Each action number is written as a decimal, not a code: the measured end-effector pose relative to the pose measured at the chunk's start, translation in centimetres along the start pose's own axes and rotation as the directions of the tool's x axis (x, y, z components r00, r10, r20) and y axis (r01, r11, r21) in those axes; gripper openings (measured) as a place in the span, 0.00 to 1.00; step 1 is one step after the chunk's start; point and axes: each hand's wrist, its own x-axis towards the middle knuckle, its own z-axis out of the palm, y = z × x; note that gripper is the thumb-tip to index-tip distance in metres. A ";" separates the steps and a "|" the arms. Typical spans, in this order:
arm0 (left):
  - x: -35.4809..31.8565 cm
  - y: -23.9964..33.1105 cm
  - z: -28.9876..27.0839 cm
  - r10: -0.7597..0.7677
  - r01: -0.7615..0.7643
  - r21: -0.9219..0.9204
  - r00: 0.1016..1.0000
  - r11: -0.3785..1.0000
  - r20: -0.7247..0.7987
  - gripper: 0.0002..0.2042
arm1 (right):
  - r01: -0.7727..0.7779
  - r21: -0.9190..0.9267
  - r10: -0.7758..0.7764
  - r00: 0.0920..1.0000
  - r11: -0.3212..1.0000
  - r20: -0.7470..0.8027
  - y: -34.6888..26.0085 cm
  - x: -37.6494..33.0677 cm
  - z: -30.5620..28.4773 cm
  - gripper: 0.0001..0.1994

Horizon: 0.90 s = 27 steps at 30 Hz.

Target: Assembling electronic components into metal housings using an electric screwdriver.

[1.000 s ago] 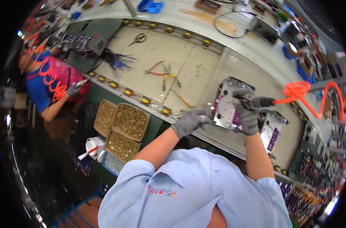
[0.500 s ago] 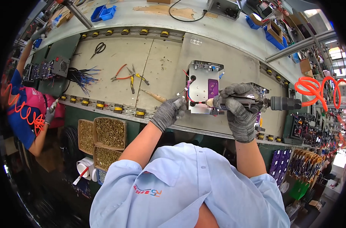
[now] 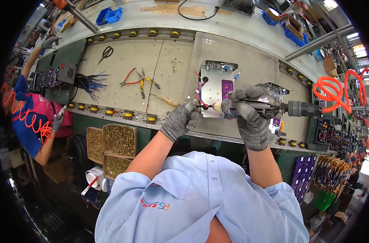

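Note:
My right hand (image 3: 249, 115), in a grey glove, grips a pneumatic screwdriver (image 3: 269, 107) held level, its tip at the near left edge of a metal chassis (image 3: 215, 87) with a purple board. An orange coiled air hose (image 3: 334, 89) runs from the tool's rear. My left hand (image 3: 179, 120), also gloved, pinches something small at the tool's tip beside red and white wires; what it pinches is too small to tell.
Pliers and cutters (image 3: 137, 79), scissors (image 3: 106, 52) and a wooden-handled tool (image 3: 165, 99) lie on the bench to the left. Boxes of brass screws (image 3: 115, 141) sit below the bench edge. Another person (image 3: 34, 117) in pink works at far left. Blue bins (image 3: 109, 15) stand at the back.
My view has swung left so the chassis sits centred. My right hand brought the screwdriver to the chassis's near edge, and my left hand came up to its tip.

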 end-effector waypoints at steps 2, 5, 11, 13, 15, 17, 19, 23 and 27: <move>0.2 -0.1 -0.2 0.007 -0.008 0.037 0.999 0.999 0.043 0.19 | 0.006 0.011 -0.006 1.000 1.000 0.018 0.1 0.0 -0.3 0.16; 0.6 -0.5 -0.5 -0.047 0.048 -0.003 0.992 0.999 0.113 0.20 | 0.005 0.021 -0.005 0.999 1.000 0.045 -0.7 0.1 -0.6 0.16; 1.7 -0.5 -1.6 -0.159 0.150 0.212 0.987 0.966 0.029 0.21 | 0.029 0.063 -0.032 0.998 0.998 0.052 -1.3 0.4 -2.1 0.16; 1.0 0.8 -0.9 -0.167 0.180 0.213 0.983 0.960 -0.076 0.20 | 0.020 -0.156 -0.038 0.993 0.987 -0.112 -0.9 0.2 -3.2 0.17; 0.2 1.3 -2.0 -0.168 0.208 0.209 0.966 0.955 -0.195 0.19 | 0.036 -0.183 -0.057 0.992 0.982 -0.110 1.1 0.4 -4.8 0.15; -0.4 0.6 -4.5 -0.150 0.200 0.306 0.973 0.931 -0.178 0.16 | -0.064 -0.245 0.023 0.985 0.967 -0.168 2.2 0.4 -5.1 0.14; -1.2 0.3 -5.2 -0.156 0.183 0.228 0.979 0.956 -0.133 0.15 | -0.094 -0.259 0.053 0.985 0.961 -0.162 3.0 0.5 -5.0 0.13; -2.2 -0.4 -5.4 -0.092 0.116 0.260 0.990 0.959 -0.104 0.15 | -0.163 -0.324 0.125 0.983 0.932 -0.135 3.9 1.0 -4.3 0.11; -2.1 -0.6 -5.5 -0.095 0.121 0.232 0.988 0.965 -0.122 0.17 | -0.170 -0.454 0.151 0.985 0.875 -0.078 4.9 0.9 -3.3 0.10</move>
